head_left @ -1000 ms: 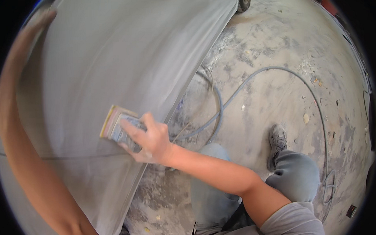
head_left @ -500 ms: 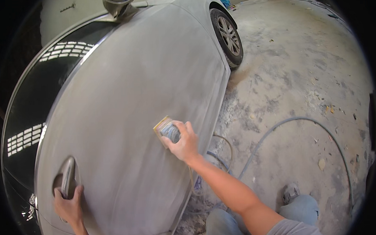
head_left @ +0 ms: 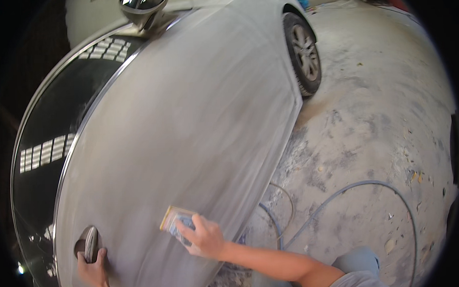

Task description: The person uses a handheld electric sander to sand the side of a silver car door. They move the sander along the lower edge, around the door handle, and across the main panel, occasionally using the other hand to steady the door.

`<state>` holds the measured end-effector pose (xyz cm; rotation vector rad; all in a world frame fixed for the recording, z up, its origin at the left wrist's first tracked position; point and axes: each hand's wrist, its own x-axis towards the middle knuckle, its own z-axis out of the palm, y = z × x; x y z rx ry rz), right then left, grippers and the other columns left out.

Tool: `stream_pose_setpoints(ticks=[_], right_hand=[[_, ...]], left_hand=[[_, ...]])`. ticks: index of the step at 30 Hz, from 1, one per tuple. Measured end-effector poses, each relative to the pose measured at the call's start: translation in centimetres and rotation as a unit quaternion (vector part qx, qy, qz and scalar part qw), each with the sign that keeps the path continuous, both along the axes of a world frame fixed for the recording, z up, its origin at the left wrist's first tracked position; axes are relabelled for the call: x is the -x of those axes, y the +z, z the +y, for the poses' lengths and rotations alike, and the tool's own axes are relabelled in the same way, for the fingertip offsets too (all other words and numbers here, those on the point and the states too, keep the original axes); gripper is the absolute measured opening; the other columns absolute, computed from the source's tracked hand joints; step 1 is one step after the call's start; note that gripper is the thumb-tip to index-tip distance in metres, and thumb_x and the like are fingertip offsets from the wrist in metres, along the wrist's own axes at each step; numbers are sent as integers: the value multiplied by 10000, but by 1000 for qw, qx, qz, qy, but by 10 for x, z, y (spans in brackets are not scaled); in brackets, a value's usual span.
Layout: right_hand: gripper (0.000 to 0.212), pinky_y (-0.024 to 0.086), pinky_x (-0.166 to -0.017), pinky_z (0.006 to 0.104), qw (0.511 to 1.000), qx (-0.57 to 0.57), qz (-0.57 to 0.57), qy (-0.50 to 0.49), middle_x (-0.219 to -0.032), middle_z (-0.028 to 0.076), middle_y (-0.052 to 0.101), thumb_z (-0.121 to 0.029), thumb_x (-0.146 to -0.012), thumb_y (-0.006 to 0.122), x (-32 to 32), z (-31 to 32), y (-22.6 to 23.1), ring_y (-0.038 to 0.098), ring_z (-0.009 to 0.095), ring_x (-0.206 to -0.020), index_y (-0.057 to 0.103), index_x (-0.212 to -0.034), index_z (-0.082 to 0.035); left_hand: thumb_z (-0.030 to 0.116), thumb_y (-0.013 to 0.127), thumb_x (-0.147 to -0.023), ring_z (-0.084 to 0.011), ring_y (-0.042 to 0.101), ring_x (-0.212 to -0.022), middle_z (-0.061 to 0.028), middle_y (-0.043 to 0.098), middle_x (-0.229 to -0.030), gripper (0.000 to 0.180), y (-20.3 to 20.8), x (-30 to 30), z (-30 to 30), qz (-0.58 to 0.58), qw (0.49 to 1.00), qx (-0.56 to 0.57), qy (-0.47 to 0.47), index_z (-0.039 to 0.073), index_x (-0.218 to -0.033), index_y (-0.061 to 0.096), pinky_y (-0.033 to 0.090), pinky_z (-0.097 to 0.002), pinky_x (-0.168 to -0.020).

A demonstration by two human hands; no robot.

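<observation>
A car door [head_left: 183,109], dull grey and dusty with streaks, fills the middle of the view. My right hand [head_left: 205,238] is closed round a small sander [head_left: 179,223] with a square, yellow-edged pad, which is against the lower part of the door panel. My grip hides part of the sander's body. At lower left, my left hand [head_left: 94,269] grasps the bottom end of the door handle [head_left: 91,244], its thumb and fingers on either side.
A blue-grey hose [head_left: 367,182] loops over the dusty concrete floor [head_left: 355,139] at right, beside a thinner beige one [head_left: 292,199]. The front wheel [head_left: 303,52] stands at upper right. A side mirror [head_left: 144,7] juts out above the dark window [head_left: 47,150].
The sander in my right hand has moved down and left across the door, toward the handle. My left hand keeps its hold. The whole view has shifted, with the car appearing lower and farther right.
</observation>
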<state>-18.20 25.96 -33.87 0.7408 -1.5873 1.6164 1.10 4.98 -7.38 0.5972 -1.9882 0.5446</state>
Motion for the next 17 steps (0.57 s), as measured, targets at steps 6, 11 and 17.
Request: stream_pose_setpoints(ticks=[6, 11, 17], right_hand=[[601, 554, -628, 476, 990, -12, -137, -25, -1019, 166, 553, -345, -818, 852, 102, 54, 92, 642, 341, -742, 687, -1343, -104], [679, 539, -977, 449, 952, 35, -294, -72, -1237, 214, 693, -359, -789, 942, 169, 110, 224, 665, 319, -1140, 690, -1276, 42], [603, 535, -978, 371, 978, -85, -155, -108, -1219, 181, 721, -326, -869, 924, 78, 49, 307, 676, 241, -1066, 690, -1310, 13]], left_hand=[[385, 1043, -594, -336, 484, -662, -140, 561, -709, 630, 14, -3, 16, -30, 999, -32, -25, 31, -754, 546, 443, -446, -639], [450, 1018, -651, -335, 621, -808, -98, 665, -871, 574, 48, -9, 41, -112, 992, -7, -60, 87, -966, 705, 451, -453, -745], [391, 903, -831, -304, 645, -862, -80, 702, -950, 471, 86, -12, 56, -184, 967, -141, -108, 90, -1154, 738, 456, -436, -810]])
